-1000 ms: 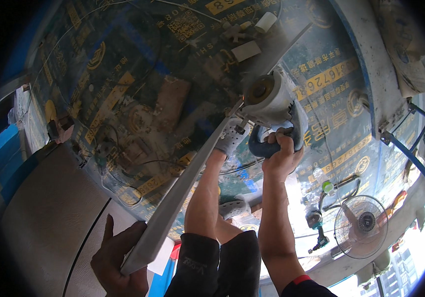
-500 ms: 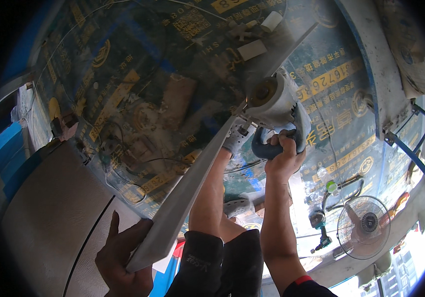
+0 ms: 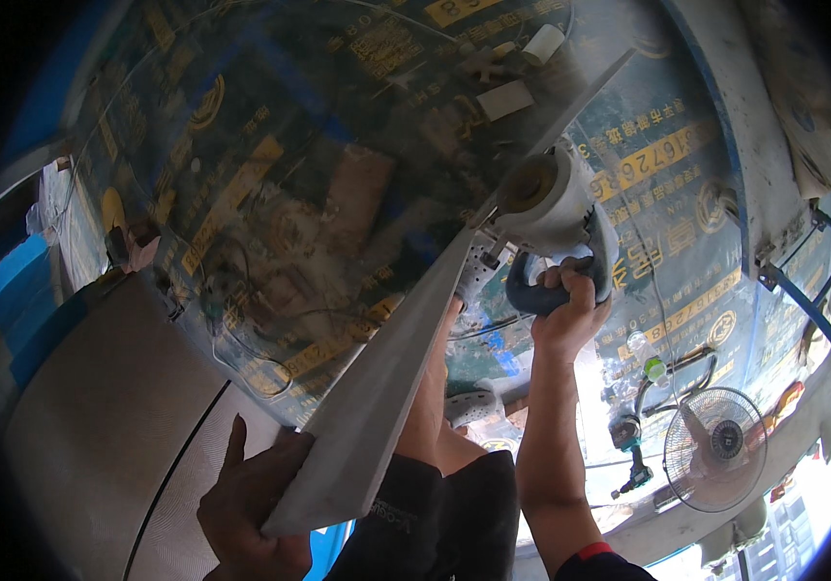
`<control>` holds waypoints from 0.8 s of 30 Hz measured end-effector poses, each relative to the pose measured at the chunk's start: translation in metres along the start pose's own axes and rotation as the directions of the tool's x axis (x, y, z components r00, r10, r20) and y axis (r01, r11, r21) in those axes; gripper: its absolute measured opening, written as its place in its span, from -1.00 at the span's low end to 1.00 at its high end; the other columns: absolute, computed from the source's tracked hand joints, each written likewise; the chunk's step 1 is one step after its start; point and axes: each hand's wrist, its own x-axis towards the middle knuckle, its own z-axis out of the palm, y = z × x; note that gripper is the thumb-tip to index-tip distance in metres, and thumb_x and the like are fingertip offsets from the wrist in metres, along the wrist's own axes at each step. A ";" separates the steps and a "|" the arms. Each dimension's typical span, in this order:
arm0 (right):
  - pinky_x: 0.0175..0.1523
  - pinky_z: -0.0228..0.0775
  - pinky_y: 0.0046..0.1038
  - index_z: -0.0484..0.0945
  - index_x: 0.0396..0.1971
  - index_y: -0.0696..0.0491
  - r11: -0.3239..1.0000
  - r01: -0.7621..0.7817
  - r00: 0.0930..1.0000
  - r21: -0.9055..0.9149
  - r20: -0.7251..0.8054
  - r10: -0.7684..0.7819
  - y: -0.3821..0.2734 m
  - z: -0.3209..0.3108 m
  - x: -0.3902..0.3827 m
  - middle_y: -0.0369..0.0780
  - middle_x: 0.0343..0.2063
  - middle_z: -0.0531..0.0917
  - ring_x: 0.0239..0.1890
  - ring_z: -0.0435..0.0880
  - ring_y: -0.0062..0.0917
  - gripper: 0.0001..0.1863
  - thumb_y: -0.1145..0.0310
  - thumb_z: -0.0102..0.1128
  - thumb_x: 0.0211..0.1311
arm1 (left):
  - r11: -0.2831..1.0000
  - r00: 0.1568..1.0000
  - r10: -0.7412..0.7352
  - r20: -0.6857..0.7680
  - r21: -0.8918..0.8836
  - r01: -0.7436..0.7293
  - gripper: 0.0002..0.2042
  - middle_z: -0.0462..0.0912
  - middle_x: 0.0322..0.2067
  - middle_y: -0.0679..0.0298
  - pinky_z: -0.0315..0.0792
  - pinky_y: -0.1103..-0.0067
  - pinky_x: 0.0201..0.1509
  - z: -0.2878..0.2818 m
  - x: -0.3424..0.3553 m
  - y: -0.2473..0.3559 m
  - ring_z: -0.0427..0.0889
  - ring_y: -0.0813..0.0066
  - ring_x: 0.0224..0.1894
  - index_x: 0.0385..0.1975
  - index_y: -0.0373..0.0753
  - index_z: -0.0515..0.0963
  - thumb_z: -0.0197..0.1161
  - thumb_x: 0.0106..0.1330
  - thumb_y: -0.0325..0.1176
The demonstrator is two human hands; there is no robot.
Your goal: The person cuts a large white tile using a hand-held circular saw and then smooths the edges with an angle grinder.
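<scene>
My right hand (image 3: 570, 305) is wrapped round the dark loop handle of a circular power saw (image 3: 546, 218), which has a pale grey, dusty body. The saw rests against the edge of a long, thin grey slab (image 3: 377, 407), about midway along it. Its cutting edge is hidden behind the guard and the slab. My left hand (image 3: 256, 499) grips the near end of the slab, thumb on one side and fingers out of sight underneath. The slab slants from the lower left up to the far right, where its tip (image 3: 619, 68) looks blurred by haze.
Dusty green printed boards (image 3: 270, 194) with scraps and cables cover the ground ahead. A large beige panel (image 3: 96, 426) stands at left. To the right are a fan (image 3: 725, 441), a teal cordless tool (image 3: 633, 455) and blue metal rails (image 3: 822, 329). My feet are below the slab.
The slab has rolled slightly in my left hand, so more of its broad face shows. Saw and slab sit a little farther right in view, as does the background. Both grips stay the same.
</scene>
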 end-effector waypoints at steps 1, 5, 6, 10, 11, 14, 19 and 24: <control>-0.41 0.33 -0.47 0.44 -0.60 0.20 1.000 -0.003 1.000 -0.002 0.002 0.004 0.000 0.002 0.003 -0.22 -0.65 0.45 -0.62 0.41 -0.50 -0.91 0.51 0.00 -0.16 | 1.000 1.000 -0.005 0.000 0.000 0.005 -0.48 0.64 -0.28 -0.14 0.49 0.45 -0.17 0.000 0.000 0.000 0.67 0.10 -0.21 0.02 -0.51 0.45 0.36 0.11 -0.32; -0.39 0.36 -0.40 0.45 -0.49 0.19 1.000 -0.009 1.000 -0.016 0.004 0.009 -0.004 0.004 0.015 -0.23 -0.59 0.45 -0.59 0.41 -0.48 -0.86 0.56 -0.01 -0.16 | 1.000 0.999 -0.014 0.033 -0.026 0.015 -0.62 0.64 -0.26 -0.13 0.50 0.42 -0.17 -0.002 0.002 -0.005 0.66 0.02 -0.18 -0.11 -0.42 0.55 0.35 0.11 -0.34; -0.40 0.36 -0.41 0.45 -0.49 0.19 1.000 -0.001 1.000 -0.020 -0.004 0.001 -0.006 0.004 0.018 -0.23 -0.59 0.45 -0.60 0.41 -0.49 -0.86 0.56 -0.01 -0.16 | 0.997 0.997 0.073 0.032 0.005 -0.073 -0.68 0.64 -0.25 -0.12 0.50 0.42 -0.17 -0.002 0.003 -0.007 0.66 0.02 -0.18 -0.16 -0.40 0.58 0.34 0.12 -0.36; -0.42 0.36 -0.43 0.45 -0.49 0.19 0.999 0.022 1.000 -0.033 0.022 -0.022 -0.013 0.006 0.027 -0.23 -0.60 0.44 -0.60 0.41 -0.50 -0.86 0.56 -0.02 -0.16 | 1.000 1.000 0.027 0.003 -0.009 -0.027 -0.76 0.64 -0.26 -0.11 0.50 0.41 -0.20 -0.002 0.004 -0.001 0.66 0.01 -0.19 -0.26 -0.37 0.60 0.34 0.12 -0.38; -0.42 0.36 -0.42 0.45 -0.48 0.19 0.999 0.023 0.999 -0.023 0.038 -0.022 -0.014 0.006 0.028 -0.22 -0.59 0.44 -0.60 0.41 -0.50 -0.85 0.57 -0.02 -0.16 | 1.000 1.000 -0.018 -0.002 -0.021 0.018 -0.76 0.64 -0.26 -0.11 0.50 0.41 -0.20 -0.002 0.004 0.001 0.66 0.02 -0.19 -0.26 -0.37 0.60 0.34 0.12 -0.39; -0.42 0.36 -0.42 0.45 -0.48 0.19 1.000 -0.011 0.999 -0.019 0.035 0.011 -0.013 0.005 0.023 -0.22 -0.58 0.44 -0.60 0.41 -0.50 -0.84 0.57 -0.03 -0.16 | 0.998 0.998 -0.056 -0.009 -0.027 0.056 -0.76 0.63 -0.25 -0.12 0.49 0.41 -0.20 -0.003 0.003 0.000 0.65 0.00 -0.19 -0.27 -0.37 0.60 0.35 0.11 -0.39; -0.41 0.37 -0.40 0.45 -0.47 0.18 0.999 -0.032 0.999 -0.040 0.004 0.032 -0.008 0.001 0.012 -0.22 -0.57 0.44 -0.60 0.41 -0.50 -0.83 0.57 -0.05 -0.17 | 0.998 0.998 -0.055 0.015 -0.007 0.056 -0.78 0.61 -0.20 -0.16 0.50 0.40 -0.20 -0.003 0.002 0.001 0.65 -0.01 -0.19 -0.30 -0.36 0.60 0.35 0.11 -0.38; -0.41 0.40 -0.39 0.45 -0.47 0.17 0.998 -0.040 0.999 -0.049 0.013 0.041 -0.003 -0.003 0.002 -0.23 -0.57 0.45 -0.60 0.41 -0.50 -0.83 0.56 -0.03 -0.17 | 1.000 1.000 -0.027 0.011 0.001 0.027 -0.54 0.60 -0.18 -0.18 0.50 0.44 -0.17 -0.001 0.000 -0.001 0.66 0.04 -0.18 -0.01 -0.47 0.47 0.35 0.13 -0.34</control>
